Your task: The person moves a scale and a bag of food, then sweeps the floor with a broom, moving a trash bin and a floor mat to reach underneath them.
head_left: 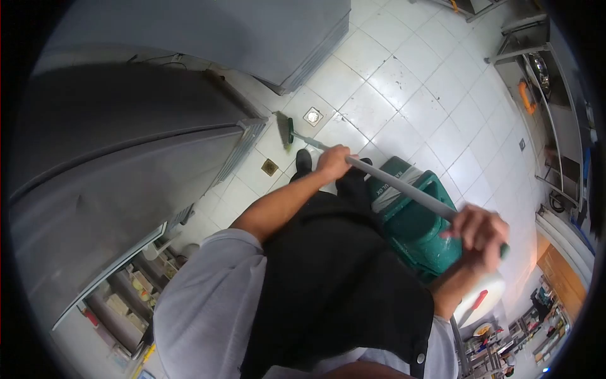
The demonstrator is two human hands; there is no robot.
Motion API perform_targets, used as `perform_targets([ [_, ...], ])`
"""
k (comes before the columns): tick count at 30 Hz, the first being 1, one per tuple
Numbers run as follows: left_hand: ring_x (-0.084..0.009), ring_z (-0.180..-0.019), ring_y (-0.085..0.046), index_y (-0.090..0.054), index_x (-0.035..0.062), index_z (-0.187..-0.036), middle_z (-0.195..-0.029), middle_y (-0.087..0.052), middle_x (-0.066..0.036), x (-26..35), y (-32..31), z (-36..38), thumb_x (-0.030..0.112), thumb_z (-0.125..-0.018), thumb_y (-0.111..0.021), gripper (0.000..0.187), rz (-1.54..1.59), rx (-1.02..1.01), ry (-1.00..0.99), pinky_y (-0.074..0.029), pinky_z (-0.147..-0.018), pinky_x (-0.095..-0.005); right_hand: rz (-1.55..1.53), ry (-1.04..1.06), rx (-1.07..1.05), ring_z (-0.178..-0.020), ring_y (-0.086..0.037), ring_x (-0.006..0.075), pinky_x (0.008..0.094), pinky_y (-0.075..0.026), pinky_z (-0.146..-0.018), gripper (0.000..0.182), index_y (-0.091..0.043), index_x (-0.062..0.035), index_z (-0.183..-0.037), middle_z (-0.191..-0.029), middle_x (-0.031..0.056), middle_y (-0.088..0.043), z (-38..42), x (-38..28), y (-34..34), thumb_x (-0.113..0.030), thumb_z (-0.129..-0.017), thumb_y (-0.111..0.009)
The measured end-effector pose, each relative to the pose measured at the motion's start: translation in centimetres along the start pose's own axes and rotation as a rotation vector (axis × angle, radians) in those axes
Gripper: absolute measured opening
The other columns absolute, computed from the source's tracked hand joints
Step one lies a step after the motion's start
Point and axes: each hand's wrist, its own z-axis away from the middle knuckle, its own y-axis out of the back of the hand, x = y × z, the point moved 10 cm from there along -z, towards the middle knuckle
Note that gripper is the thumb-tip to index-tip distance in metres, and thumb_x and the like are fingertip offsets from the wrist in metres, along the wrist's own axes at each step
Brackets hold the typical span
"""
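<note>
A broom with a long grey handle (pixel 398 184) slants across my body, its green head (pixel 291 131) on the white floor tiles near a grey cabinet. My left hand (pixel 334 163) is wrapped around the lower part of the handle. Near the top end, my right hand (pixel 478 232) closes around the handle; it is slightly blurred. A bit of the green end cap shows beyond its fingers. Beneath the handle stands a green bin (pixel 420 237) with white lettering on its lid.
Grey steel cabinets (pixel 126 139) line the left side. A floor drain (pixel 313 117) and a brown drain cover (pixel 270 167) lie near my shoes (pixel 304 162). Steel shelving (pixel 558 126) stands at the right. Behind the bin, a white surface (pixel 489 297) holds a red-handled item.
</note>
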Motion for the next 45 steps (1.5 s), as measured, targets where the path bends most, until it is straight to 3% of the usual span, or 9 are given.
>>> perform_targets([
  [5, -0.0432, -0.098, -0.067, -0.067, 0.0042, -0.086, -0.101, -0.068, -0.019, -2.5, 3.9, 4.3, 0.045, -0.101, -0.067, 0.044, 0.007, 0.090, 0.070, -0.053, -0.084, -0.0554, -0.072, 0.073, -0.230, -0.055, -0.058, 0.0239, 0.0365, -0.058, -0.050, 0.055, -0.044, -0.0102, -0.063, -0.055, 0.0046, -0.051, -0.3, -2.1, -4.5, -0.037, -0.109, -0.053],
  [8, -0.0429, -0.097, -0.068, -0.068, 0.0048, -0.086, -0.101, -0.068, -0.018, -10.0, 2.9, -0.1, 0.046, -0.100, -0.067, 0.044, -0.047, 0.103, 0.072, -0.053, -0.083, -0.0560, 0.050, -0.070, -0.040, -0.060, -0.056, 0.0256, 0.0376, -0.057, -0.050, 0.054, -0.043, -0.0060, -0.064, -0.058, 0.0076, -0.048, -1.9, 3.6, -7.6, -0.033, -0.109, -0.053],
  [11, -0.0430, -0.095, -0.067, -0.068, 0.0055, -0.085, -0.099, -0.068, -0.018, -6.4, -0.4, -1.7, 0.043, -0.100, -0.067, 0.041, -0.022, 0.020, -0.096, -0.052, -0.082, -0.0557, 0.052, -0.106, 0.070, -0.060, -0.055, 0.0259, 0.0352, -0.058, -0.051, 0.055, -0.044, -0.0055, -0.064, -0.059, 0.0084, -0.047, -0.1, 1.7, -6.0, -0.035, -0.110, -0.050],
  [15, -0.0434, -0.095, -0.066, -0.068, 0.0065, -0.085, -0.098, -0.068, -0.017, 2.0, 4.3, 2.4, 0.036, -0.102, -0.067, 0.034, 0.046, -0.012, -0.142, -0.052, -0.082, -0.0538, 0.106, 0.113, -0.060, -0.056, -0.057, 0.0180, 0.0354, -0.064, -0.054, 0.062, -0.047, -0.0109, -0.071, -0.054, 0.0017, -0.049, 1.8, -6.0, -7.6, -0.058, -0.111, -0.038],
  [22, -0.0428, -0.096, -0.067, -0.068, 0.0038, -0.085, -0.104, -0.068, -0.019, -10.5, 3.3, -0.9, 0.042, -0.097, -0.071, 0.040, -0.040, -0.032, -0.048, -0.053, -0.083, -0.0537, 0.083, -0.041, 0.065, -0.057, -0.053, 0.0254, 0.0361, -0.055, -0.055, 0.050, -0.045, -0.0055, -0.066, -0.057, 0.0071, -0.046, 0.7, 2.8, -13.9, -0.031, -0.108, -0.055],
  [31, -0.0422, -0.091, -0.065, -0.063, 0.0037, -0.081, -0.094, -0.067, -0.019, 2.5, 7.7, 4.1, 0.047, -0.100, -0.068, 0.047, 0.092, -0.072, -0.382, -0.051, -0.080, -0.0536, 0.193, 0.177, 0.047, -0.053, -0.054, 0.0243, 0.0394, -0.061, -0.054, 0.051, -0.048, -0.0073, -0.069, -0.056, 0.0046, -0.051, 6.3, -9.3, -17.4, -0.040, -0.109, -0.053],
  [38, -0.0443, -0.090, -0.066, -0.066, 0.0044, -0.085, -0.095, -0.067, -0.022, -10.3, 5.5, 1.3, 0.040, -0.100, -0.069, 0.039, -0.035, -0.070, -0.201, -0.052, -0.079, -0.0549, 0.169, 0.055, 0.101, -0.055, -0.055, 0.0251, 0.0377, -0.052, -0.051, 0.051, -0.047, -0.0037, -0.063, -0.056, 0.0077, -0.049, 1.9, 0.7, -20.7, -0.030, -0.104, -0.062],
  [41, -0.0443, -0.091, -0.064, -0.062, 0.0021, -0.080, -0.091, -0.065, -0.023, -7.1, 4.6, -2.9, 0.041, -0.103, -0.065, 0.045, 0.111, 0.033, -0.335, -0.050, -0.080, -0.0530, 0.291, 0.083, 0.130, -0.054, -0.053, 0.0247, 0.0379, -0.050, -0.053, 0.050, -0.047, -0.0025, -0.064, -0.057, 0.0085, -0.049, 1.1, 0.2, -22.0, -0.028, -0.104, -0.060],
  [45, -0.0401, -0.100, -0.068, -0.067, 0.0057, -0.091, -0.105, -0.067, -0.019, 1.3, 2.2, -4.3, 0.045, -0.102, -0.064, 0.041, 0.065, -0.173, -0.394, -0.054, -0.088, -0.0511, 0.463, 0.172, 0.121, -0.052, -0.053, 0.0240, 0.0376, -0.051, -0.052, 0.045, -0.048, -0.0030, -0.065, -0.058, 0.0073, -0.050, 3.1, -3.0, -22.4, -0.024, -0.102, -0.060],
])
